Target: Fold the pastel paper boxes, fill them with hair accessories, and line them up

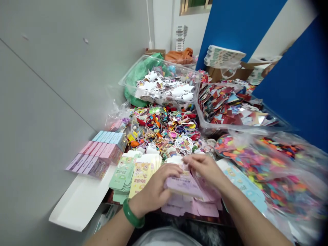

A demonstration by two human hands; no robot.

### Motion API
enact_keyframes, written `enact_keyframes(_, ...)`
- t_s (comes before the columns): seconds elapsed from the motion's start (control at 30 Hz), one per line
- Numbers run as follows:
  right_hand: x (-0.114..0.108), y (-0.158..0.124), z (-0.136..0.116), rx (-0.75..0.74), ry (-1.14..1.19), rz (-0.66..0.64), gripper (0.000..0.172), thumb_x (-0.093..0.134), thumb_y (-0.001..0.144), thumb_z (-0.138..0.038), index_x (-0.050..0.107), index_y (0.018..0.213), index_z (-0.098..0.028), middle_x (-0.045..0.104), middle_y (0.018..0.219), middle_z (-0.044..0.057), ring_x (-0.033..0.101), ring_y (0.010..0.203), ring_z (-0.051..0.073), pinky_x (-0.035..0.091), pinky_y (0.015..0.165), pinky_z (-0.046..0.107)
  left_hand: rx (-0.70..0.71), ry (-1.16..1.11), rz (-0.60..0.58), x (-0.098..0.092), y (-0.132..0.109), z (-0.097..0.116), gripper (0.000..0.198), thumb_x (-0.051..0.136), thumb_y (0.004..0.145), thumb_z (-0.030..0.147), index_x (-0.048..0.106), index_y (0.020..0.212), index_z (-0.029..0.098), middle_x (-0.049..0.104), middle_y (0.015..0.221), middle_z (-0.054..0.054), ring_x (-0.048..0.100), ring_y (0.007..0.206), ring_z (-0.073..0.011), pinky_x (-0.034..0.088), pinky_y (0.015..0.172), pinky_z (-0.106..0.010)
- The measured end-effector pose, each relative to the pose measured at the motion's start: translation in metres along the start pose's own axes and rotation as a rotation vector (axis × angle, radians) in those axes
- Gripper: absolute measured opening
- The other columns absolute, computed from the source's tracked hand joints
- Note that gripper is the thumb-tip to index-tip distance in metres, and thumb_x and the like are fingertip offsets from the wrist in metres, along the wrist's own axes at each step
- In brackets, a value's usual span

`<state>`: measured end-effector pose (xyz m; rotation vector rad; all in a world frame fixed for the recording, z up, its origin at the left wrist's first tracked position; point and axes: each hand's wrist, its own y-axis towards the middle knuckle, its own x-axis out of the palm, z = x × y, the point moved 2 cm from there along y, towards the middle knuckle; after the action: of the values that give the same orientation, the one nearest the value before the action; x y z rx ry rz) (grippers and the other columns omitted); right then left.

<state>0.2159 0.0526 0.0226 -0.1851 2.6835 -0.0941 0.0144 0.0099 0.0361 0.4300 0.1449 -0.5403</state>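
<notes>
A small purple box [186, 186] is between my hands at the front of the table. My left hand [157, 186], with a green bangle at its wrist, grips the box's left side, thumb below and fingers over it. At the box's far end, my right hand [202, 165] has its fingers drawn together at the flap; its fingertips are partly hidden. Purple and pink flat box blanks [191, 206] lie under the box. To the left are stacks of yellow box blanks [140, 176] and green box blanks [123, 172]. Blue box blanks [244, 184] lie beneath my right forearm.
Finished-looking purple, pink and blue boxes [98, 152] stand in rows in a white tray [83, 201] by the wall. Behind is a heap of colourful hair ties and trinkets [166, 130]. Clear bins [129, 77] hold paper cutouts; bags of bright pieces [279, 171] fill the right.
</notes>
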Motion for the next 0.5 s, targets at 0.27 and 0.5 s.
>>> enact_keyframes(0.27, -0.020, 0.077, 0.020, -0.172, -0.701, 0.092, 0.030, 0.072, 0.073, -0.018, 0.067, 0.103, -0.019, 0.062, 0.112, 0.013, 0.055, 0.110, 0.029, 0.043, 0.091, 0.037, -0.359, -0.464, 0.319, -0.011, -0.005, -0.016, 0.042, 0.071, 0.083, 0.034, 0.056, 0.121, 0.024, 0.066, 0.119, -0.005, 0.061, 0.111, -0.0214, 0.048, 0.096, -0.034)
enact_keyframes(0.5, -0.031, 0.091, 0.029, -0.140, -0.677, 0.095, 0.010, 0.060, 0.080, -0.016, 0.070, 0.081, -0.017, 0.065, 0.096, 0.010, 0.061, 0.090, 0.024, 0.045, 0.081, 0.034, -0.432, -0.488, 0.414, -0.015, -0.001, -0.015, 0.042, 0.074, 0.080, 0.030, 0.059, 0.119, 0.023, 0.069, 0.110, -0.004, 0.063, 0.099, -0.0184, 0.050, 0.088, -0.030)
